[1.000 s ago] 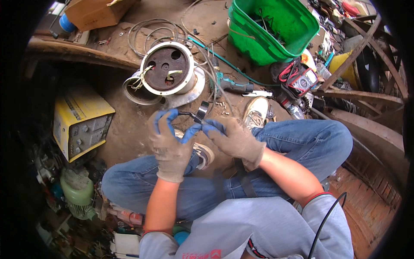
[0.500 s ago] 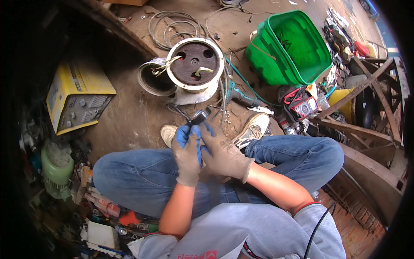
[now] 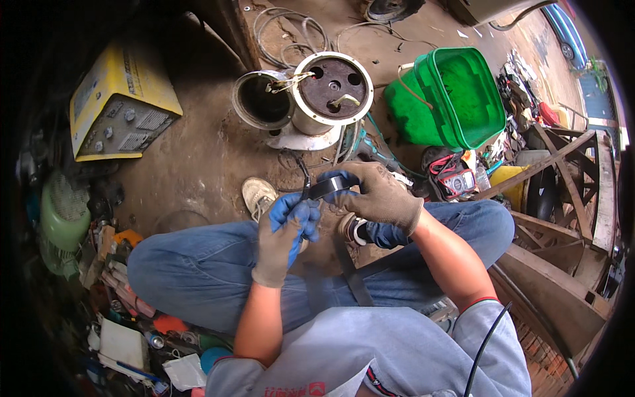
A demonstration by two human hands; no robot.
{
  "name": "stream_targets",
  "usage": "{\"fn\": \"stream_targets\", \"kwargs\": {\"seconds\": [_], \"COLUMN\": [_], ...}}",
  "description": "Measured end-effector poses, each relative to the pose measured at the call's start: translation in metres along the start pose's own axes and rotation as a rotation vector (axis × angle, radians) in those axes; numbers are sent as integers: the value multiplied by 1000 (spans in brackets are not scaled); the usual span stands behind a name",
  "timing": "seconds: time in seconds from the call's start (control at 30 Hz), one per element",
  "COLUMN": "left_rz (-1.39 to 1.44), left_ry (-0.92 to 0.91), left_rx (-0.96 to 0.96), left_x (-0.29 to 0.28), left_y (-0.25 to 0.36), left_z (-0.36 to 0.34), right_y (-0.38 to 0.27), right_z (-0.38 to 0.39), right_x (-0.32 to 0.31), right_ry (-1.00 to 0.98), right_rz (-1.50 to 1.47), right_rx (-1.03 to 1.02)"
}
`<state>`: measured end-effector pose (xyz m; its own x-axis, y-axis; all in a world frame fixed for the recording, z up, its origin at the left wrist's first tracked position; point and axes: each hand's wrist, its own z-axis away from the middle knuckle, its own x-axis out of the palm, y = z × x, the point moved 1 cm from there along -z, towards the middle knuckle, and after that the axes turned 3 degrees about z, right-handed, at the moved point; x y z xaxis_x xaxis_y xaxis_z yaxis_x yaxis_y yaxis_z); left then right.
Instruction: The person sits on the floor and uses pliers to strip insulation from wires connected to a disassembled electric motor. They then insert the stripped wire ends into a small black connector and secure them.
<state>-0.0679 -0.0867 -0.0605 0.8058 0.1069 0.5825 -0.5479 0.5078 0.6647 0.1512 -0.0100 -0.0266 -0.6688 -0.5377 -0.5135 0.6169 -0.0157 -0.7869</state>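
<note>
Both my hands wear beige gloves with blue palms and fingers. My right hand (image 3: 380, 192) is closed round a roll of black tape (image 3: 326, 188), which I hold tilted just above and beside the other hand. My left hand (image 3: 286, 231) pinches a thin dark cable (image 3: 305, 171) whose upper end sticks out beyond the fingers. The tape roll sits right against that cable; whether a strip joins them is too small to tell. Ahead stands a white motor housing (image 3: 314, 126) with a dark round face (image 3: 334, 85) and pale wires (image 3: 291, 81) coming out of its holes.
An open metal cylinder (image 3: 258, 114) adjoins the housing. To the right are a green bucket (image 3: 438, 99), a teal power tool (image 3: 364, 147) and a multimeter (image 3: 456, 183). A yellow machine (image 3: 122, 109) stands left. Rusty metal frames (image 3: 562, 231) flank my right knee; clutter lies lower left.
My right hand has drawn up and rightward, apart from my left, and turned with the tape roll in it. The left still pinches the cable. The view has shifted, and my right foot has pulled in.
</note>
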Motion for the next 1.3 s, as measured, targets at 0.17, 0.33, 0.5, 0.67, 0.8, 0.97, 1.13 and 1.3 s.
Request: {"fn": "stream_targets", "kwargs": {"seconds": [0.17,0.33,0.5,0.67,0.8,0.97,1.13,1.3], "left_rz": [-207,-475,-968,-1106,-1181,-1062,-572,-401], "left_ry": [98,127,-42,173,222,279,315,326], "left_rx": [81,92,194,466,655,525,200,73], "left_x": [-1,5,6,11,7,-3,4,-2], "left_y": [-2,-5,1,-16,-16,-19,-14,-6], "left_z": [2,-8,-8,8,7,9,10,10], "right_y": [-11,-34,-32,-53,-40,-19,13,19], "right_z": [13,14,-36,-89,-91,-45,-12,-21], "right_x": [4,-13,-4,9,24,2,41,49], "right_ry": [69,142,71,-389,-162,189,-106,-108], "right_rz": [134,278,619,685,509,-139,118,252], "right_rx": [23,-142,-211,8,-119,211,-82,-148]}}
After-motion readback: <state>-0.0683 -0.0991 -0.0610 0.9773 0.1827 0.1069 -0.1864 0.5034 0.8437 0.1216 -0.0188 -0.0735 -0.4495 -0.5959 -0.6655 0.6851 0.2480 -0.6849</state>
